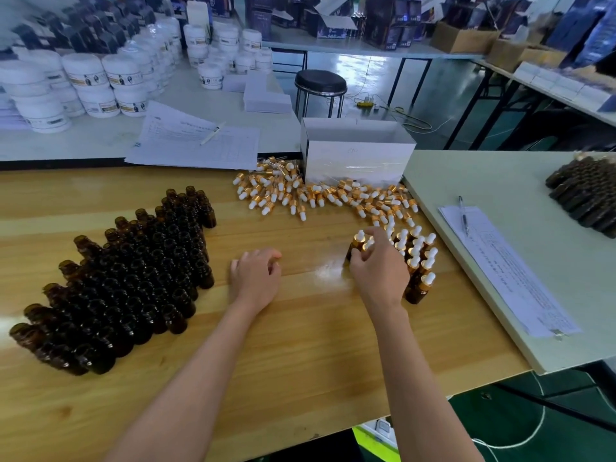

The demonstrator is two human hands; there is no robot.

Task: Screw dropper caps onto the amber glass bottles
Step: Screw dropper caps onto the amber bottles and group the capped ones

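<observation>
The right hand (376, 265) is at the centre right of the frame, its fingers curled down around one capped bottle (354, 251) that stands upright on the wooden worktop (300, 345); the thumb is on the near side of it and the other fingers reach over its gold collar and white bulb. The left hand (256, 275) rests on the worktop at the centre, well apart from the right one, with fingers loosely bent and nothing in it.

Just beside the right hand, toward the right edge of the wood, stands a small group of finished bottles (420, 261), all upright with white bulbs on top. Behind them, toward the upper middle of the frame, a loose heap of dropper caps (316, 195) lies spread on the worktop, reaching up to a white cardboard box (356, 155) that is open at the top. On the left half of the frame a big block of open amber bottles (133, 278) stands tightly together, without caps.

At the right, a pale worktop (533, 181) touches the wooden one; on it lie a printed sheet (503, 271) with a pen (463, 215) and, at the far right edge, another batch of dark bottles (586, 195). In the upper left stand many white jars (83, 85)
</observation>
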